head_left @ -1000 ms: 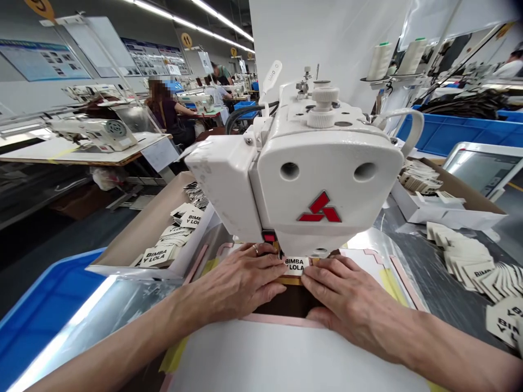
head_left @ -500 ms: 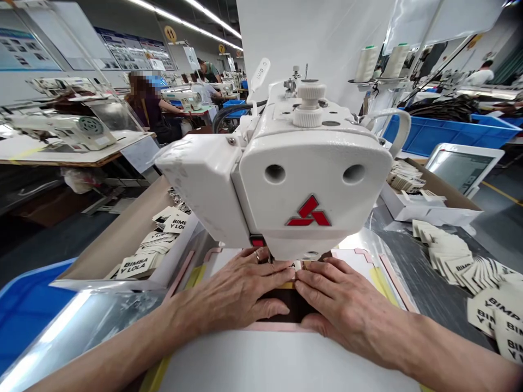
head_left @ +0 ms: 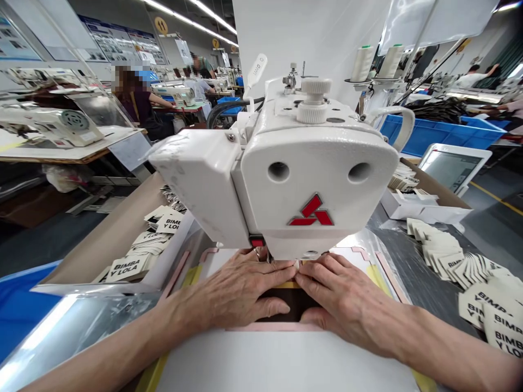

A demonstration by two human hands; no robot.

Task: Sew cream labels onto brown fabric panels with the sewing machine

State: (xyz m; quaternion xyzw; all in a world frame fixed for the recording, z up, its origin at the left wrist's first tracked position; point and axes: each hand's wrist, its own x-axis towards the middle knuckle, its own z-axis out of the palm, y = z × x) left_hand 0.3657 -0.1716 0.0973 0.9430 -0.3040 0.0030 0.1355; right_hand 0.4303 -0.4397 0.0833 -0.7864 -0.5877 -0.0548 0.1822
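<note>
A pair of bare hands is working under a white sewing machine (head_left: 261, 141), whose front is bearing a red three-diamond badge (head_left: 312, 211). Beside the left arm, a long cardboard box (head_left: 93, 239) is holding a pile of cream labels (head_left: 127, 265), the top ones reading "BIMBA Y LOLA" in black capitals. On the metal table (head_left: 423, 288) past the right hand, more labels (head_left: 441, 253) are fanning out, and a loose stack (head_left: 500, 324) is showing the same words, partly cut off. Behind, round yellow signs are displaying 11 (head_left: 161, 25) and 7 (head_left: 215, 43); the print on the paddle-shaped tag (head_left: 256, 69) is looking too small to read.

A second ago one label was lying between the fingers with its lettering in sight. Now the fingertips are nearly meeting over that label (head_left: 297, 264), and only a pale sliver is peeping out below the machine head, on the brown piece (head_left: 286, 307). The view is also turning slightly rightward, bringing more of the loose stack in.

The left hand (head_left: 241, 288) is lying flat, fingers together, thumb standing well away from them. The right hand (head_left: 345, 288) is resting likewise, fingers slightly bent, thumb apart. Neither is pinching anything between thumb and fingers; how hard they are pressing, I cannot tell.
</note>
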